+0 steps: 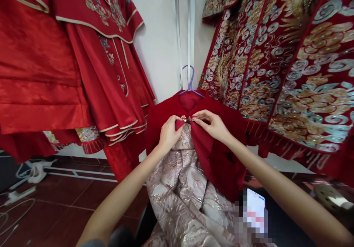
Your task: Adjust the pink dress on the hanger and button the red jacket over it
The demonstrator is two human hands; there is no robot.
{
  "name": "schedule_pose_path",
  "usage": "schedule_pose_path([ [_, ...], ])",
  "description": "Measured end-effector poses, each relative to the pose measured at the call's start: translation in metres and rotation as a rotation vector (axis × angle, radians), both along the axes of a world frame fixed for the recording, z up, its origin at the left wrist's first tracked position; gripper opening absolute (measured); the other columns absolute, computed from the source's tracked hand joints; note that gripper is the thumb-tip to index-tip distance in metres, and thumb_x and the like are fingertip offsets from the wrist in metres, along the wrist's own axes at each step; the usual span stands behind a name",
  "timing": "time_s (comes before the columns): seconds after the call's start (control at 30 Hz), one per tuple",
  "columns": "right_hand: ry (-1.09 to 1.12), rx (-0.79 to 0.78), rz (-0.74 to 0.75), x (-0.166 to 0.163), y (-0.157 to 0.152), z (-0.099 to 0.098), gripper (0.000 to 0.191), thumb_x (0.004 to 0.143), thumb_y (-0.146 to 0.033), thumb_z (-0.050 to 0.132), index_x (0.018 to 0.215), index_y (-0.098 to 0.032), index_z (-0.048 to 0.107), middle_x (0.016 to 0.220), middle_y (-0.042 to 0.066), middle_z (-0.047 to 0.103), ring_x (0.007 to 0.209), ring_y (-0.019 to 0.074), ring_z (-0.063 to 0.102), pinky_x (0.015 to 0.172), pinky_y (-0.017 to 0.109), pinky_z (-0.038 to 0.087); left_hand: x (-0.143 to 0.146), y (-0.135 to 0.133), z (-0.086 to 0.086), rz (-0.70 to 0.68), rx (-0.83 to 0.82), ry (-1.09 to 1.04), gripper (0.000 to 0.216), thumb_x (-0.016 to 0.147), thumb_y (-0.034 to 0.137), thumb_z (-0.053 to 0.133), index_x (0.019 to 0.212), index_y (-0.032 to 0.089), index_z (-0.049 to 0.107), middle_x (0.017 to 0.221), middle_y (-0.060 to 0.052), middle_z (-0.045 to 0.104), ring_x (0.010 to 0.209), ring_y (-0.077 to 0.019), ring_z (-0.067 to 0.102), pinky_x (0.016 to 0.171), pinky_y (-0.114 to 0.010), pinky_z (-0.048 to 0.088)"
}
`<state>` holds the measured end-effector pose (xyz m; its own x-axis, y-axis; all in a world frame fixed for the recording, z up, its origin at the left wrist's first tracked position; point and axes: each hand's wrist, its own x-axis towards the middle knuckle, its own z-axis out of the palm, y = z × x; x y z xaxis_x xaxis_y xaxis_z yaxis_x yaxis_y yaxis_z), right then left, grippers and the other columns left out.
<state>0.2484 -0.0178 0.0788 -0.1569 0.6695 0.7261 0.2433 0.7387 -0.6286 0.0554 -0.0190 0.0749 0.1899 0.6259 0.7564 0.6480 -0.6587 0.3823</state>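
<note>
White wall (159, 29) between hanging garments (96, 81) | hands (169, 133) (214, 127) pinch red jacket (221, 110) edges

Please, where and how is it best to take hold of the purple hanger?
I would pinch the purple hanger at its neck, below the hook, from the front: that part rises bare above the red jacket, which hides the hanger's outer ends.

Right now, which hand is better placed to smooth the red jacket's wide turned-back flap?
Probably the right hand: its fingers are at the top of that flap. The left hand is at the opposite front edge of the red jacket. Both look occupied, though.
</note>
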Motion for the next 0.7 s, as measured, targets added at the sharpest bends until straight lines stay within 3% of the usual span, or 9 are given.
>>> schedule_pose_path([
  [0.33,-0.306,0.16,-0.185,-0.008,-0.007,0.01,0.015,0.086,-0.022,0.053,0.1,-0.024,0.06,0.095,0.001,0.069,0.086,0.0166,0.065,0.081,0.032,0.052,0.004,0.001,0.007,0.042,-0.112,0.082,0.019,0.084,0.028,0.055,0.102,0.022,0.055,0.099,-0.005,0.069,0.091,-0.0231,0.065,0.08,-0.033,0.047],
  [0.53,-0.416,0.205,-0.3,-0.012,-0.008,0.014,0.016,0.088,-0.021,0.048,0.1,-0.025,0.058,0.098,0.003,0.068,0.088,0.019,0.063,0.081,0.034,0.051,0.001,0.005,0.024,-0.053,-0.187,0.27,0.024,0.083,0.02,0.049,0.107,0.019,0.05,0.094,-0.008,0.068,0.086,-0.0243,0.066,0.076,-0.033,0.047],
  [0.7,-0.455,0.223,-0.319,-0.011,-0.005,0.014,0.016,0.089,-0.022,0.047,0.1,-0.024,0.058,0.097,0.004,0.066,0.089,0.0201,0.062,0.081,0.034,0.05,0.007,0.014,0.038,-0.044,-0.271,0.42,0.021,0.081,0.023,0.05,0.102,0.019,0.051,0.082,-0.008,0.067,0.079,-0.0255,0.066,0.07,-0.032,0.047],
])
